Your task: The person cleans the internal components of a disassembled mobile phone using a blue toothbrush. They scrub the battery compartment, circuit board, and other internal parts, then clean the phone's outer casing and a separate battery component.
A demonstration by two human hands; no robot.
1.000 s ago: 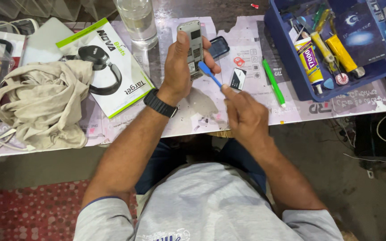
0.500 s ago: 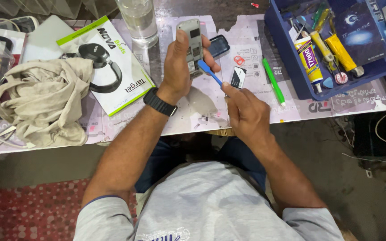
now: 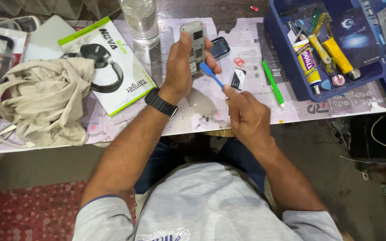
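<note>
1. One view only, head cam looking down. Left hand is wrapped tight round a small grey phone, back open, held above the table. Phone's long axis runs away from the body, top end toward the water bottle.
2. Right hand is pinched shut on the handle of a blue brush. Brush slants up-left from the fingertips; its head touches the phone's lower right edge, just beside the left fingers.
3. Key relation: phone lies up and left of the right-hand grip, brush shaft roughly diagonal to the phone's long axis. Left hand is on the phone itself; right hand reaches it only via the brush.
4. Nearby on the table: dark cover piece just right of the phone, small battery beside the brush, green pen further right, blue tool tray well apart, cloth and headphone box to the left.
</note>
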